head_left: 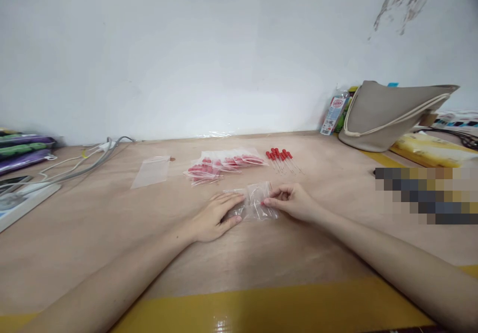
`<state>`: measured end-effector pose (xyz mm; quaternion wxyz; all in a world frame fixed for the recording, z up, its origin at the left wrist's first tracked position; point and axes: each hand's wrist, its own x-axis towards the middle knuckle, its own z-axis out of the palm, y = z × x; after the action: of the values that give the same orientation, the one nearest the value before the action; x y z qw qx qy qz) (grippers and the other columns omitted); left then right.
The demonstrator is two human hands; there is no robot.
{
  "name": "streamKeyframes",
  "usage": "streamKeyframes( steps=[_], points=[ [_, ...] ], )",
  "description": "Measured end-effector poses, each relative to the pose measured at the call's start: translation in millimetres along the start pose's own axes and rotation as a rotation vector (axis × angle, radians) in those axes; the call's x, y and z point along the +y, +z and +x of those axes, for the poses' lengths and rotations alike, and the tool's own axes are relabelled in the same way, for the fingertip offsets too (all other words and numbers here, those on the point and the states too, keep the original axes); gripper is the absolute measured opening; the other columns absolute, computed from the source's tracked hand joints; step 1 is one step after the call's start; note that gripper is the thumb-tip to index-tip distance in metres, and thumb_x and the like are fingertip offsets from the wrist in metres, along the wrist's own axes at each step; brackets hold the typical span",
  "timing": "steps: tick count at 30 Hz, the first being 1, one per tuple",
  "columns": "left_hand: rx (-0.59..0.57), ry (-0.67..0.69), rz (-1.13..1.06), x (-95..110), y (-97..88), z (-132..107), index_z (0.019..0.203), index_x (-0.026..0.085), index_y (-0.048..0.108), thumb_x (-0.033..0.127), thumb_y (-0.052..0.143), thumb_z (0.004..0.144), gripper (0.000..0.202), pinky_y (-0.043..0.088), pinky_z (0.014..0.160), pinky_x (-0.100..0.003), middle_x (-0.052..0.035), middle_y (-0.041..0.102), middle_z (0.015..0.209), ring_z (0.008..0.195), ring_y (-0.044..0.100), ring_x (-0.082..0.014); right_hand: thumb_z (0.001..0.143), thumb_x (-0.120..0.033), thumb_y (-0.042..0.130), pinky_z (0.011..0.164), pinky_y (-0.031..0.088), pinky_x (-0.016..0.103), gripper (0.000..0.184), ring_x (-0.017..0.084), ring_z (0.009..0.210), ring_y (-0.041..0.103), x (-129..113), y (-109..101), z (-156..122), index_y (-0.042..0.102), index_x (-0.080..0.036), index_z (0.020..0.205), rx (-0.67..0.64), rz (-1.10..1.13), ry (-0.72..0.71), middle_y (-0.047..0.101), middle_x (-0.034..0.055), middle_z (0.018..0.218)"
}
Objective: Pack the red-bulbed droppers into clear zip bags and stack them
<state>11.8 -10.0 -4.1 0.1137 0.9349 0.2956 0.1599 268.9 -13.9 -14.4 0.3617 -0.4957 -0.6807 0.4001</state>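
Note:
A small clear plastic bag (257, 201) lies on the wooden table in front of me. My left hand (213, 217) rests flat on its left edge, fingers stretched out and pressing it down. My right hand (291, 201) is pinched at the bag's right opening, with a small red tip showing at its fingertips. Behind the bag lies a loose bunch of red-headed pins (281, 158). To their left is a pile of filled clear bags (220, 166) with red contents.
An empty clear bag (151, 171) lies at the left. Grey and white cables (80, 161) run along the back left, next to purple and green items (22, 150). A grey handbag (388, 115) and a yellow packet (429, 150) stand at the back right. Yellow tape (261, 310) edges the table front.

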Motion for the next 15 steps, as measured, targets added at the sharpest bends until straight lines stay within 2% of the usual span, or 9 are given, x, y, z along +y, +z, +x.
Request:
streamKeyframes(
  steps=[4, 8, 11, 13, 15],
  points=[
    [0.019, 0.005, -0.030, 0, 0.3, 0, 0.133, 0.020, 0.035, 0.033, 0.046, 0.089, 0.047, 0.031, 0.104, -0.045, -0.0091, 0.043, 0.135, 0.125, 0.038, -0.0237, 0.062, -0.041, 0.069, 0.043, 0.031, 0.020, 0.029, 0.007, 0.047, 0.044, 0, 7, -1, 0.067, -0.014, 0.070, 0.068, 0.104, 0.055, 0.060, 0.0006, 0.057],
    [0.067, 0.003, -0.086, 1, 0.2, -1, 0.133, 0.021, 0.036, 0.034, 0.049, 0.087, 0.049, 0.031, 0.105, -0.041, -0.0087, 0.037, 0.139, 0.127, 0.035, -0.0234, 0.062, -0.042, 0.068, 0.033, 0.019, 0.018, 0.028, 0.004, 0.033, 0.030, -7, 3, -4, 0.058, -0.017, 0.068, 0.164, 0.286, 0.276, 0.049, -0.0053, 0.044],
    [0.112, -0.003, -0.109, 1, 0.4, -1, 0.126, 0.020, 0.043, 0.036, 0.054, 0.085, 0.045, 0.033, 0.103, -0.039, -0.0096, 0.038, 0.137, 0.124, 0.039, -0.0236, 0.065, -0.040, 0.064, 0.031, 0.019, 0.016, 0.026, 0.003, 0.033, 0.030, -10, 0, -6, 0.052, -0.017, 0.067, 0.103, 0.344, 0.322, 0.051, -0.0049, 0.048],
    [0.131, -0.001, -0.120, 1, 0.4, -1, 0.117, 0.019, 0.049, 0.035, 0.055, 0.084, 0.038, 0.037, 0.100, -0.037, -0.0095, 0.046, 0.128, 0.117, 0.045, -0.0228, 0.066, -0.038, 0.063, 0.031, 0.021, 0.016, 0.025, 0.003, 0.034, 0.032, -10, -1, -6, 0.049, -0.018, 0.068, 0.035, 0.347, 0.318, 0.052, -0.0045, 0.050],
    [0.140, -0.008, -0.128, 1, 0.4, -1, 0.107, 0.019, 0.053, 0.035, 0.055, 0.083, 0.029, 0.043, 0.092, -0.034, -0.0085, 0.053, 0.115, 0.106, 0.052, -0.0212, 0.067, -0.037, 0.061, 0.031, 0.021, 0.016, 0.024, 0.005, 0.034, 0.034, -7, -4, -4, 0.047, -0.020, 0.074, 0.022, 0.312, 0.333, 0.050, -0.0062, 0.047]
  ],
)
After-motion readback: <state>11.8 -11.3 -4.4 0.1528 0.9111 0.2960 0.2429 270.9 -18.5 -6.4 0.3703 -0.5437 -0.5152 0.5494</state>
